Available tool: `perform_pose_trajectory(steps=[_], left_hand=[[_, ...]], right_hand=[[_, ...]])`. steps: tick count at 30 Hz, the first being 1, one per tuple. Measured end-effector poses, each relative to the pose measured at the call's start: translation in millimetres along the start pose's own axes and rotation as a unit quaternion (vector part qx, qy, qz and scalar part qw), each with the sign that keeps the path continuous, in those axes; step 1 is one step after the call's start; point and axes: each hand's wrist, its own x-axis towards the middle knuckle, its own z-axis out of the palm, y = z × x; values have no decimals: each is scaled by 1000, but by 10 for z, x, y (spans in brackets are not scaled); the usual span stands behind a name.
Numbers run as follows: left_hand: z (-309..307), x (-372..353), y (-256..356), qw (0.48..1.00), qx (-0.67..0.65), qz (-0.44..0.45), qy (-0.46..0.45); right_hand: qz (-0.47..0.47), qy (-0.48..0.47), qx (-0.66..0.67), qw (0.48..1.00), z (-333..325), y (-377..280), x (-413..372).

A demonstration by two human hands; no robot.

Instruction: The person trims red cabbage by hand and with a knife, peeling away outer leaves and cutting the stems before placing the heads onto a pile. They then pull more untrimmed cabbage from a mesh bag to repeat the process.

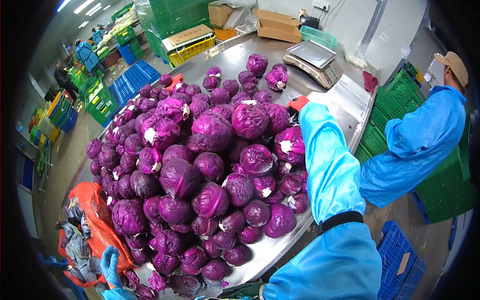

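My right hand (298,103), in a red-orange covering below a blue sleeve, reaches across the steel table (345,100). It is closed on a knife (286,93), whose thin blade points at a purple cabbage (276,78) with a pale cut base. Low on the left, my left hand (109,266) wears a blue glove, fingers stretched upward and holding nothing visible. Beside it lies an orange mesh bag (95,200) with dark outer leaves (80,240) on it. A big heap of purple cabbages (212,131) fills the table between my hands.
A weighing scale (314,59) and an open cardboard box (278,27) stand at the table's far end. A co-worker in a blue smock (425,135) is to my right, near green crates (395,105). Blue pallets (132,82) lie on the floor at far left.
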Motion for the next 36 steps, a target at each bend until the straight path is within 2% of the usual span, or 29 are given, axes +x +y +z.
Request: perform_pose_trajectory(steps=[5, 17, 19, 20, 22, 24, 26, 28, 29, 31, 32, 36], left_hand=[[108, -99, -35, 999, -2, -48, 16], [58, -261, -109, 998, -6, -59, 28], [-30, -313, -158, 997, -6, -61, 43], [-89, -337, -205, 996, -6, -62, 57], [-190, -402, -293, 997, -5, -56, 58], [-200, -487, -258, 994, -5, -75, 76], [-294, -459, -374, 994, -13, -82, 68], [-308, -386, -482, 993, -10, -84, 80], [-268, -345, -484, 995, -15, -70, 69], [-172, -245, -497, 998, -31, -50, 34], [-126, -197, -480, 998, -48, -27, 7], [95, -287, -355, 999, -43, -27, 8]], right_hand=[[-26, 12, -11, 1000, -72, 9, -5], [-67, 23, -20, 997, -110, -156, -70], [-45, 11, -33, 998, -176, -256, -116], [-50, 11, -32, 998, -204, -307, -169], [-121, 76, -59, 988, -294, -429, -366], [-115, 63, -82, 988, -493, -499, -460], [-97, 68, -65, 991, -738, -570, -557], [-133, 103, 31, 985, -1103, -690, -628], [-214, 202, 32, 955, -1341, -891, -750], [-241, 167, 96, 951, -1714, -1186, -803], [-229, 148, 75, 959, -1877, -1323, -833], [-292, 116, 217, 924, -2098, -1892, -1368]])
